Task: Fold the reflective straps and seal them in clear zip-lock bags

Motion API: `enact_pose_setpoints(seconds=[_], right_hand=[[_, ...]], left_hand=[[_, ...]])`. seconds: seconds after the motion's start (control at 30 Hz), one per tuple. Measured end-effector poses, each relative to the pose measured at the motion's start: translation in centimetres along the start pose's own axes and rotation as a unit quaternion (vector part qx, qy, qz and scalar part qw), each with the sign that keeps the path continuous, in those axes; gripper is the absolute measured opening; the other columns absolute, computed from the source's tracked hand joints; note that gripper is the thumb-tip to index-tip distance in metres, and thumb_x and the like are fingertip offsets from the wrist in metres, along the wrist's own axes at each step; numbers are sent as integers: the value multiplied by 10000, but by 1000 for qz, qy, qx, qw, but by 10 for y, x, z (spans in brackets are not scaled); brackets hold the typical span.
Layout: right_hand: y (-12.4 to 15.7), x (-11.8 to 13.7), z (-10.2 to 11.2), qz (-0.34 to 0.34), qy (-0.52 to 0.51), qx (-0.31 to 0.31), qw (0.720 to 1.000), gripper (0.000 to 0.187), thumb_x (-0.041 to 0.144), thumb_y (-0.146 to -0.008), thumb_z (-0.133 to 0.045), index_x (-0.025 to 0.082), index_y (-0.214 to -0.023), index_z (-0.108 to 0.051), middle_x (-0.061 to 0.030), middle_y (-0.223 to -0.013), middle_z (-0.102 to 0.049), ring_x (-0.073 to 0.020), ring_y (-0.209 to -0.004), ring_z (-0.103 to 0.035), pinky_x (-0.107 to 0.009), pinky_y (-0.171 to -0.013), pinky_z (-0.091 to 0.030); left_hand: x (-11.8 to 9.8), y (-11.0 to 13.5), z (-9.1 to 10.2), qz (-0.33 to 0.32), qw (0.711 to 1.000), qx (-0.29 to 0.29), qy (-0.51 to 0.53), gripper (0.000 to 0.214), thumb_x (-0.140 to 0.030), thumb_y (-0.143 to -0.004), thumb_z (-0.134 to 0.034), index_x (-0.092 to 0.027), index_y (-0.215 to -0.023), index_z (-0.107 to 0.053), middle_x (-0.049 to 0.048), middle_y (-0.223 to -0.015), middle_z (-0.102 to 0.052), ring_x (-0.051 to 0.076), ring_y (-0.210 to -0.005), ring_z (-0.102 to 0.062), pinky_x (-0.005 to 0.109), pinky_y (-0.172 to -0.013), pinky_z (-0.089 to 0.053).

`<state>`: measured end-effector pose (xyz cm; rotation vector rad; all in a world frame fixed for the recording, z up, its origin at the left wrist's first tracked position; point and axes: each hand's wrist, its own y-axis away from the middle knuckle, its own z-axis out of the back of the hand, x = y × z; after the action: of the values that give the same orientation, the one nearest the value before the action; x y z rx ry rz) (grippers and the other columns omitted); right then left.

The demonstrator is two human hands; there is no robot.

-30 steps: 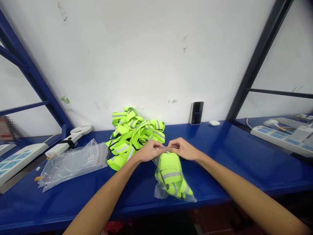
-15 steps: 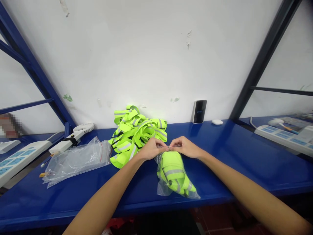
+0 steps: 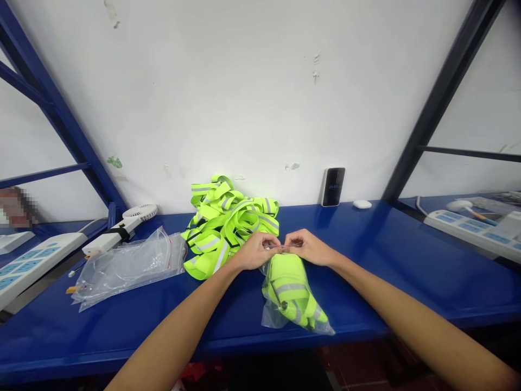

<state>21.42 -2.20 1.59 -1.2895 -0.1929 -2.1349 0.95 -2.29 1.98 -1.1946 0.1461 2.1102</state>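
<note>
A clear plastic bag (image 3: 293, 304) stuffed with a folded neon-yellow reflective vest lies on the blue shelf (image 3: 386, 271) in front of me. My left hand (image 3: 256, 251) and my right hand (image 3: 306, 246) both pinch the bag's far top edge, fingertips nearly meeting above the vest. Just behind my left hand lies a loose pile of neon-yellow reflective straps (image 3: 226, 220).
A stack of empty clear bags (image 3: 130, 265) lies at the left, beside a small white fan (image 3: 122, 227) and a power strip (image 3: 30, 263). A phone (image 3: 334, 187) leans on the white wall, a small white case (image 3: 362, 204) next to it. Another power strip (image 3: 474, 228) sits at the right.
My hands have stayed pinched on the bag's top edge, fingertips drawing slightly closer together. The view has shifted a little; the bag has barely moved.
</note>
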Motion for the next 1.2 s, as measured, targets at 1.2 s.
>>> enact_pose_setpoints(seconds=[1.2], right_hand=[[26, -9, 39, -26, 123, 48, 991, 444, 532, -906, -463, 197, -649, -326, 50, -620, -293, -107, -583, -263, -258, -541, -223]], left_hand=[[5, 9, -7, -18, 984, -44, -172, 562, -565, -920, -423, -173, -528, -328, -62, -508, -242, 86, -503, -239, 269, -511, -187]])
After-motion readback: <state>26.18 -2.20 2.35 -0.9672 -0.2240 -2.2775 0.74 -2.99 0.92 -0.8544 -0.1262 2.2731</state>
